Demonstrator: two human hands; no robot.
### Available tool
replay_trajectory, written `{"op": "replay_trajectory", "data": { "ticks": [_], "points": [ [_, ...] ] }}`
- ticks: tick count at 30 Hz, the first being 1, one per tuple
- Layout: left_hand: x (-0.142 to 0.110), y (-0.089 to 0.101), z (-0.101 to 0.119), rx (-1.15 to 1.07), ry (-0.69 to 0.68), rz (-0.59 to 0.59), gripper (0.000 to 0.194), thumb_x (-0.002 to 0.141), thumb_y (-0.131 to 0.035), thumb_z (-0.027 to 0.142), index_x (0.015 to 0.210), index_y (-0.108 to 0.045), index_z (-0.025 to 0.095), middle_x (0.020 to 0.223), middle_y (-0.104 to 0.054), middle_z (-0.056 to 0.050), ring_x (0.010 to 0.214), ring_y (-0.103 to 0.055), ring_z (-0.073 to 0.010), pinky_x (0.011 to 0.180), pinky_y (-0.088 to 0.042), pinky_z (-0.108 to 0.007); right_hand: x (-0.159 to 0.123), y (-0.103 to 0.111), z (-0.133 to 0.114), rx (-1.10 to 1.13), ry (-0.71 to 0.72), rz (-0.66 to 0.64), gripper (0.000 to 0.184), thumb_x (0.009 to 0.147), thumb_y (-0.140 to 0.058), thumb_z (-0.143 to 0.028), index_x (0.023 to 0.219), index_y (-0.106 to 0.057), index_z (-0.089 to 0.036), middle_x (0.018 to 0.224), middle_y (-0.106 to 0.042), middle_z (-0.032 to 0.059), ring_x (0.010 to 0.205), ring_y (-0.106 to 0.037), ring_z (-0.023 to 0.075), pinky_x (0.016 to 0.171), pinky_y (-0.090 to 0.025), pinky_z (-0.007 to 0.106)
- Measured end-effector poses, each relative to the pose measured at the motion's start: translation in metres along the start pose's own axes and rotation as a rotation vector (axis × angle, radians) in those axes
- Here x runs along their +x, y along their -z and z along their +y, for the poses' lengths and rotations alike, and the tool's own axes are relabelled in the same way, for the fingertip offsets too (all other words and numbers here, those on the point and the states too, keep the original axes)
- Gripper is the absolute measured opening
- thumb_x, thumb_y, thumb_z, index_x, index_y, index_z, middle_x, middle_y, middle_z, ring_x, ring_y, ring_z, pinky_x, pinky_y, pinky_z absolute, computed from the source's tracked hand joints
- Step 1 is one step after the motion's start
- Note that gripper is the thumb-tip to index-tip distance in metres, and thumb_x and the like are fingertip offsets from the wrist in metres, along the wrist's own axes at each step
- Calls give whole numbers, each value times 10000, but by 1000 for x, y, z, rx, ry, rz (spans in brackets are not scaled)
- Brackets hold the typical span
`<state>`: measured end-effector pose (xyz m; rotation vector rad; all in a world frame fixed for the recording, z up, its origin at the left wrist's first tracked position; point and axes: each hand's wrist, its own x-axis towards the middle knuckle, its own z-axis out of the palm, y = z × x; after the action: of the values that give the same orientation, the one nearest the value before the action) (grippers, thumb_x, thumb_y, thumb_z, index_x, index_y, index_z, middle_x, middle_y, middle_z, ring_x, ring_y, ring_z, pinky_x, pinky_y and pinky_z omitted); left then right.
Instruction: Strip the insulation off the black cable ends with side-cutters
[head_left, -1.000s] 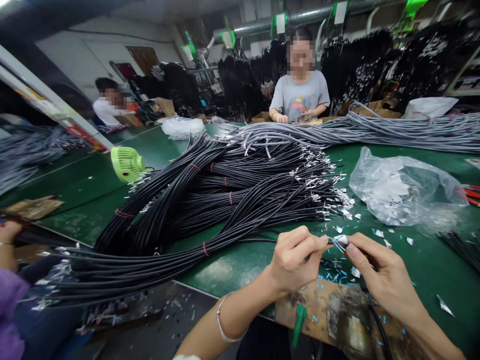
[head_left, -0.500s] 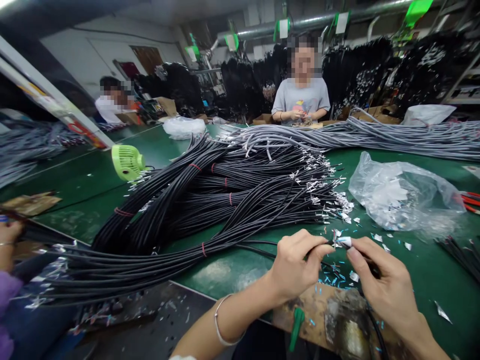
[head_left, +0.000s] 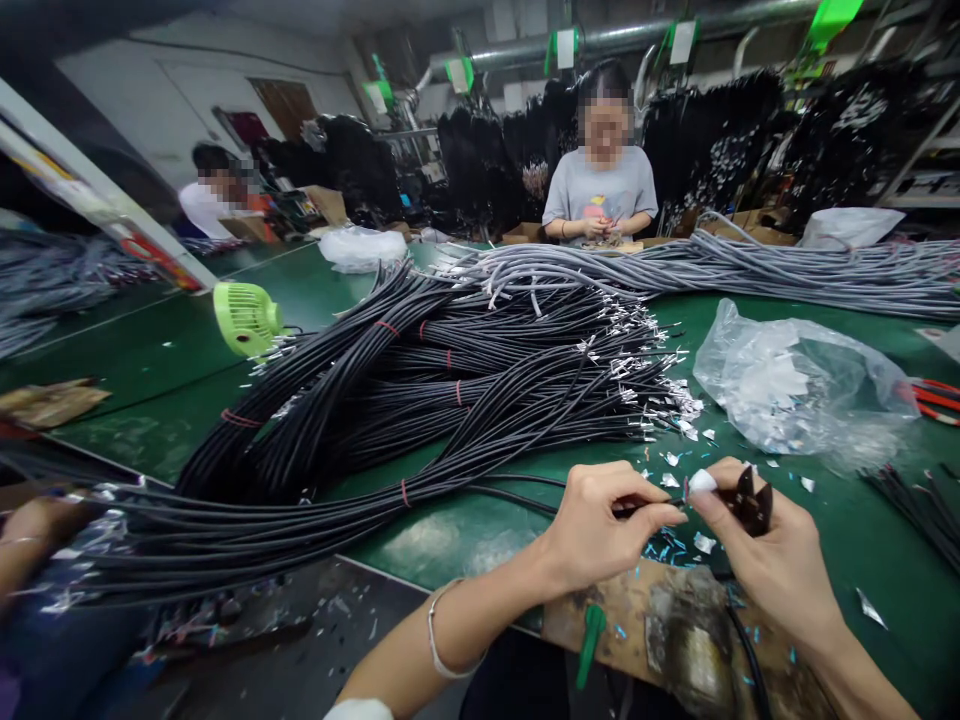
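Note:
My left hand (head_left: 607, 525) pinches a black cable (head_left: 637, 506) near its end, thumb and forefinger closed on it. My right hand (head_left: 776, 555) is curled around dark cutting pliers (head_left: 750, 503), their jaws apart and pointing up. Its thumb and forefinger meet at the cable end beside a white wrapping (head_left: 702, 483), which looks like a cover on the forefinger. Thin reddish wire shows between the two hands; how the right fingers grip it is partly hidden. To the left lies a bundle of black cables (head_left: 315, 535) tied with a red band.
Blue and silvery scraps (head_left: 705, 543) litter the green table (head_left: 435, 535). Below my hands sits a worn metal fixture on a wooden board (head_left: 630, 625) with a green lever (head_left: 591, 640). A clear plastic bag (head_left: 802, 385), grey cables (head_left: 787, 270) and a green fan (head_left: 246, 318) lie beyond. Co-workers sit opposite and at left.
My right hand has turned, bringing the pliers into view. The blue and white wires seen between my hands are now mostly hidden. At left, a co-worker's hand has moved toward the cable ends.

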<state>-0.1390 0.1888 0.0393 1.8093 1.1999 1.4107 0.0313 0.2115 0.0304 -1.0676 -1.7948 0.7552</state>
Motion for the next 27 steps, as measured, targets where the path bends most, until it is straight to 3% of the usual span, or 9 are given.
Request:
{"op": "replay_trajectory", "data": {
  "ticks": [4,6,8,11,15,18,23,25,27],
  "points": [
    [2,0,-3,31,-74,18,103,722,-712,192,698,-733,94,564,-620,-49,500,-508,-103,490,-368,-217,0,-3,2,236,-207,-34,235,807,-594,-408,775,-519,-189,613,-381,-32,516,-331,93,459,-271,237],
    [5,0,-4,12,-54,5,96,719,-714,190,695,-737,100,574,-629,-50,510,-517,-108,495,-373,-216,0,-6,2,443,-331,-140,286,808,-571,-463,810,-506,-184,584,-282,-58,479,-234,75,424,-188,227],
    [8,1,-5,-44,0,-35,101,714,-716,203,691,-739,107,583,-634,-43,508,-515,-104,486,-371,-207,0,-6,1,556,-363,-247,307,834,-514,-492,840,-495,-186,596,-255,-61,478,-189,73,417,-151,225],
    [9,1,-7,-109,117,-111,122,719,-700,213,673,-732,105,563,-616,-24,476,-486,-87,453,-351,-191,2,-6,1,300,-150,-216,229,868,-491,-402,781,-481,-190,660,-366,-25,538,-311,100,472,-259,239],
    [6,-2,-5,-72,208,-197,232,801,-586,209,647,-719,97,535,-600,-25,478,-493,-90,451,-348,-183,4,-7,2,-226,154,67,143,867,-488,-225,732,-453,-195,699,-418,-8,618,-389,129,576,-310,261],
    [4,-3,-3,-48,209,-171,272,824,-545,220,650,-711,95,544,-610,-32,482,-506,-97,464,-365,-186,2,-9,1,-259,129,135,137,881,-472,-234,751,-444,-197,682,-406,-12,598,-384,127,563,-316,256],
    [2,-4,-4,6,195,-99,252,818,-548,208,645,-706,115,528,-607,-20,474,-500,-102,461,-355,-193,2,-8,1,-27,53,-135,150,914,-416,-291,800,-449,-199,660,-413,-19,572,-398,118,521,-343,233],
    [2,-5,-5,22,196,-116,264,824,-541,207,636,-703,119,515,-601,-15,462,-497,-100,457,-349,-195,5,-5,3,-161,95,-91,159,898,-444,-279,761,-445,-198,673,-434,-11,592,-412,125,542,-341,245],
    [1,-5,-5,49,166,-128,273,831,-538,207,634,-705,121,524,-601,-17,468,-499,-100,463,-349,-198,8,-1,6,-301,90,64,164,884,-467,-275,740,-447,-198,674,-450,-7,594,-417,131,556,-335,258]
  ]
}}
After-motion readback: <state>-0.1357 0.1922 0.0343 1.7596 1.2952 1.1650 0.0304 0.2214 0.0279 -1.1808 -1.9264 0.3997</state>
